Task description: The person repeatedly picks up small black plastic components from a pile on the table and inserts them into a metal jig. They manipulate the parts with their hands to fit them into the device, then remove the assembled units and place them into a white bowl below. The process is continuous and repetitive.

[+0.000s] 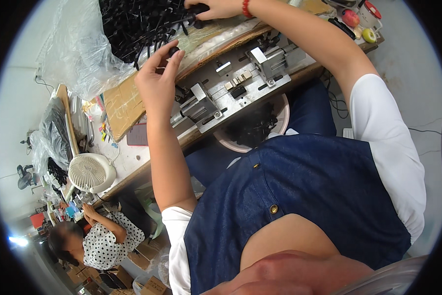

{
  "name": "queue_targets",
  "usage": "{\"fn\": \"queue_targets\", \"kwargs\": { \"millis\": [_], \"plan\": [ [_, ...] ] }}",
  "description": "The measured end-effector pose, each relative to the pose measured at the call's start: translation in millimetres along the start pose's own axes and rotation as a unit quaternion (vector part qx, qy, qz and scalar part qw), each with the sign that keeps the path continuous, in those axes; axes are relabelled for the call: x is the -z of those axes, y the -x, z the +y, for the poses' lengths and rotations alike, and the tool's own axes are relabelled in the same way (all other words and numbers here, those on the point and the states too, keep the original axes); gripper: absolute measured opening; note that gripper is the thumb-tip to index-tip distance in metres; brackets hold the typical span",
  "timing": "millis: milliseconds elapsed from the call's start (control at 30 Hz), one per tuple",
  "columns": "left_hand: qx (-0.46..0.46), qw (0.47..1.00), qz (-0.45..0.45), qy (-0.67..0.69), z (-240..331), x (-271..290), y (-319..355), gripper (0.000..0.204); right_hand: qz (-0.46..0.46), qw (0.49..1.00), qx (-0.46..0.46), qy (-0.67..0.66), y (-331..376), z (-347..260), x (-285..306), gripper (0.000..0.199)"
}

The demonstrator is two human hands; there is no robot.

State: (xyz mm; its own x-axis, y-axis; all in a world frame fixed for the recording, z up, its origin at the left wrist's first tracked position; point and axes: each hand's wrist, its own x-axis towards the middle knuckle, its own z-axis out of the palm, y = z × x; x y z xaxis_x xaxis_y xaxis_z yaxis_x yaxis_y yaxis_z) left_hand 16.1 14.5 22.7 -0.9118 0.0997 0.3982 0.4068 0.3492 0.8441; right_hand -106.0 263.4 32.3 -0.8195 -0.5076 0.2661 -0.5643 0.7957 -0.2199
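Observation:
My left hand point(158, 78) pinches a small black rounded part point(173, 50) between thumb and forefinger, at the near edge of a heap. Farther off and to the right, my right hand point(220, 8), with a red bead bracelet point(246, 8) at its wrist, closes its fingers on a black part point(197, 10). The exact shape of both parts is partly hidden by fingers. The heap of black stemmed parts point(132, 27) lies in a clear plastic bag point(76, 54) over cardboard point(125, 105). Below my hands sits a metal fixture point(238, 88) with two clamp blocks, left point(201, 103) and right point(271, 64).
A pink basin point(285, 114) with black pieces stands under the bench edge. Leftward are a phone point(137, 135) and a white fan point(90, 173). A mug point(370, 15), a red apple point(350, 18) and a green fruit point(369, 35) sit at right. Another person point(108, 246) sits lower left.

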Motion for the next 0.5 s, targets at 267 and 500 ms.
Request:
{"fn": "queue_targets", "kwargs": {
  "millis": [267, 500],
  "plan": [
    [0.026, 0.993, 0.011, 0.111, 8.0, -12.3, 47.3, 0.03, 0.098, 0.995, 0.001, -0.021, 30.2, 12.1, -0.5, 0.04],
    [0.028, 0.996, -0.012, 0.08, 2.5, -44.3, 119.1, 0.029, 0.176, 0.967, 0.028, -0.184, 20.2, 3.4, 11.3, 0.039]
  ]
}}
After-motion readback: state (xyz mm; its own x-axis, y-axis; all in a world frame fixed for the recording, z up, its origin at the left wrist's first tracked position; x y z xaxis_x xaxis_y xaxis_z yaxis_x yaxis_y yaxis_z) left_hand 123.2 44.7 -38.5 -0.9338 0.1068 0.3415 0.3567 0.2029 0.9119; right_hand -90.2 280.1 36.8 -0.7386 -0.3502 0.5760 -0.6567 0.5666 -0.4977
